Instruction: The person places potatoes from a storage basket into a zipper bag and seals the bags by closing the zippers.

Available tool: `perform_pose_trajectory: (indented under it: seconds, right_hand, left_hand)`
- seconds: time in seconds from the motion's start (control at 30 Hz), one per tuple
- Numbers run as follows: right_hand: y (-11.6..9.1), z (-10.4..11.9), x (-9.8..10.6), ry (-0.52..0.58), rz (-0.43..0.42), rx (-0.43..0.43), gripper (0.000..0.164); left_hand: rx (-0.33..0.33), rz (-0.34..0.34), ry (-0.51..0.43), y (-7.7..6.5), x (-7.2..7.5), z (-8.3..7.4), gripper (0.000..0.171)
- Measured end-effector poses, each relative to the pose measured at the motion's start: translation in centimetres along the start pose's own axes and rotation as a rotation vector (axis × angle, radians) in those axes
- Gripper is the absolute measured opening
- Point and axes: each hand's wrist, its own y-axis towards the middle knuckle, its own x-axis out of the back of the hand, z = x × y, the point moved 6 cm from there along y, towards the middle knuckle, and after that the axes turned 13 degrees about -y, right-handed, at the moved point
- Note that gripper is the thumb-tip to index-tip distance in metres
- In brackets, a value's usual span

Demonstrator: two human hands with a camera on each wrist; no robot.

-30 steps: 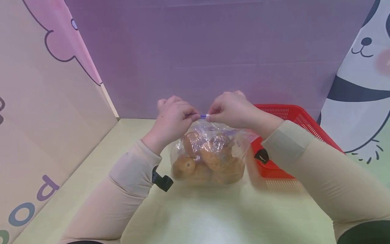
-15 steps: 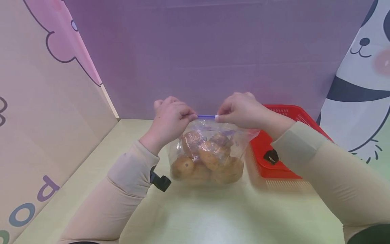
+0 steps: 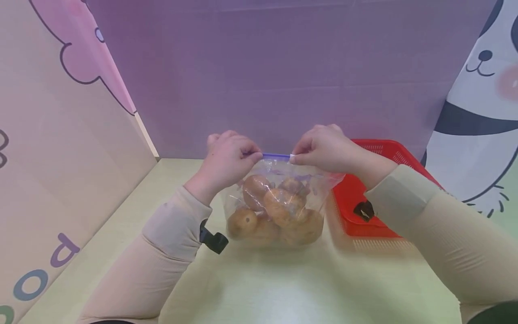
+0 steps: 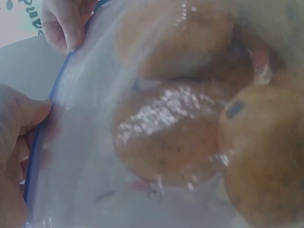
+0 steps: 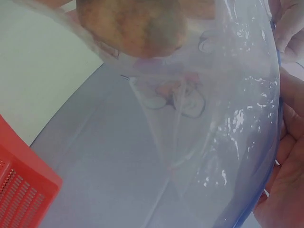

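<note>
A clear plastic zip bag (image 3: 329, 186) full of several brown potatoes (image 3: 279, 207) stands on the table, its mouth held up at the top. Along that mouth runs a blue-purple zip strip (image 3: 276, 156). My left hand (image 3: 228, 157) pinches the strip near its left part between thumb and fingers. Further right, my right hand (image 3: 325, 148) pinches the strip at a small white slider (image 3: 292, 159). In the left wrist view, potatoes (image 4: 166, 133) press against the film, and the thumb of my left hand (image 4: 16, 137) lies against the blue edge.
A red perforated plastic basket (image 3: 350, 222) stands right of the bag, partly behind my right forearm. The pale table (image 3: 279, 288) meets a purple back panel (image 3: 279, 67). Printed side panels (image 3: 81, 144) rise at left and right, the right one with a panda drawing (image 3: 473, 166).
My right hand has moved right along the zip strip with the white slider, and more of the strip shows between my hands. The left hand has shifted very little.
</note>
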Motion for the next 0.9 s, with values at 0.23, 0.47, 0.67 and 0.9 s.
perform_pose_trajectory:
  seconds: [0.23, 0.47, 0.67, 0.9]
  right_hand:
    - [0.0, 0.1, 0.0, 0.015, -0.019, 0.017, 0.011]
    - [0.3, 0.4, -0.2, 0.02, -0.01, 0.012, 0.012]
    - [0.2, 0.6, -0.2, 0.019, -0.028, 0.019, 0.012]
    - [0.2, 0.8, 0.0, 0.024, -0.062, 0.033, 0.01]
  left_hand:
    - [-0.023, 0.044, 0.039, 0.8, -1.5, -1.4, 0.017]
    - [-0.054, 0.025, 0.032, 1.0, -1.9, -1.9, 0.015]
    - [-0.072, -0.006, 0.038, 0.8, -1.8, -2.1, 0.012]
    - [-0.084, -0.045, 0.029, 0.7, -1.7, -1.9, 0.011]
